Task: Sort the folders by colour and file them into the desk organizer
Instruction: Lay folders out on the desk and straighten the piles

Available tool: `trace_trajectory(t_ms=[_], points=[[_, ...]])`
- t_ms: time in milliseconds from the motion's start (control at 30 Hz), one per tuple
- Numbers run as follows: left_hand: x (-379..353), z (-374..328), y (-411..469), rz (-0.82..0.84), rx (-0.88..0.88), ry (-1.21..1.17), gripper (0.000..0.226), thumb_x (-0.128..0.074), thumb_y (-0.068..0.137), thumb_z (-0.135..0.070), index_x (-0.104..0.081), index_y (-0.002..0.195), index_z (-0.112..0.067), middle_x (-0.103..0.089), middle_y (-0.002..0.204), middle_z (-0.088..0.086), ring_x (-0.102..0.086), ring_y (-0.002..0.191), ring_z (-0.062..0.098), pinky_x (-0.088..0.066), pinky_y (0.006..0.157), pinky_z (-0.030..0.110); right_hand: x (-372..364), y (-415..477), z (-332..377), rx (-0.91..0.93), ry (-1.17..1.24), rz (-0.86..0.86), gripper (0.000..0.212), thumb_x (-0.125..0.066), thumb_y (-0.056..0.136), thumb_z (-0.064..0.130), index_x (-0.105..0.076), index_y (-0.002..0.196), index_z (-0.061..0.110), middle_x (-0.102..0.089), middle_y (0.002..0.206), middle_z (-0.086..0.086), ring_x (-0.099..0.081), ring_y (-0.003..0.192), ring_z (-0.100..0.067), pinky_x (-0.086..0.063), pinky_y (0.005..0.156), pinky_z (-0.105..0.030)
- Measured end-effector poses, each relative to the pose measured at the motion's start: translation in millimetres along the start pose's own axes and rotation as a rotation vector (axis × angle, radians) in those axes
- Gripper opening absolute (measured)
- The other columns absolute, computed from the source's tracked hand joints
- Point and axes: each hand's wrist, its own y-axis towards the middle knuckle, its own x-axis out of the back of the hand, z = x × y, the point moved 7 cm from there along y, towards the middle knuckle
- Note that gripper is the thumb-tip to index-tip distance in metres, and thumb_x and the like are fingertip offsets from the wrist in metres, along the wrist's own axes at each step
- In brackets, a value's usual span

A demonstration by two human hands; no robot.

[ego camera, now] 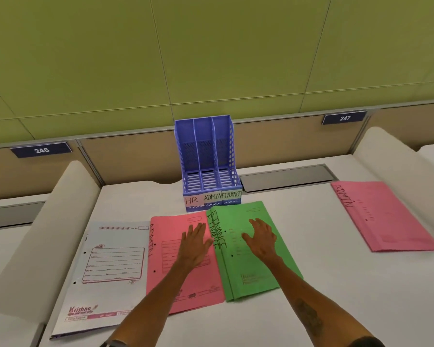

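A blue three-slot desk organizer (207, 146) stands at the back of the desk, its slots labelled HR, ADMIN and FINANCE and holding nothing. Before it lie a pale grey-blue folder (105, 269), a red-pink folder marked ADMIN (166, 246) and a green stack marked FINANCE (258, 271), side by side. Another pink ADMIN folder (383, 216) lies apart at the right. My left hand (194, 244) rests flat on the red-pink folder's right edge, fingers spread. My right hand (261, 240) lies flat on the green stack, fingers apart.
The white desk (311, 284) is bounded by curved white side dividers at left (48, 234) and right (391, 156). A grey cable tray (286, 177) runs along the back beside the organizer. Number plates 246 and 247 hang on the rear partition.
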Motion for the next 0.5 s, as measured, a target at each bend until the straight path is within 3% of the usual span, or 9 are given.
trace_trajectory(t_ms=[233,500], points=[[-21.6,-51.7,18.7,0.018,-0.064,-0.019,0.063,-0.031,0.103,-0.046,-0.011,0.156,-0.017,-0.008,0.164,0.004,-0.002,0.153,0.026,-0.005,0.125,0.048,56.0,7.5,-84.8,-0.204,0.153,-0.162,0.051,-0.052,0.099,0.024,-0.04,0.147,0.011,-0.038,0.152,-0.008,-0.032,0.14,-0.03,-0.028,0.114,-0.046],[-40.4,-115.8,45.3,0.018,-0.145,-0.004,0.059,-0.035,0.103,-0.043,-0.021,0.155,-0.018,-0.017,0.163,0.003,-0.007,0.153,0.023,-0.006,0.125,0.044,112.0,-0.2,-197.5,-0.542,0.533,-0.466,0.044,-0.051,0.098,0.01,-0.047,0.14,-0.001,-0.049,0.142,-0.02,-0.044,0.133,-0.037,-0.033,0.112,-0.044]])
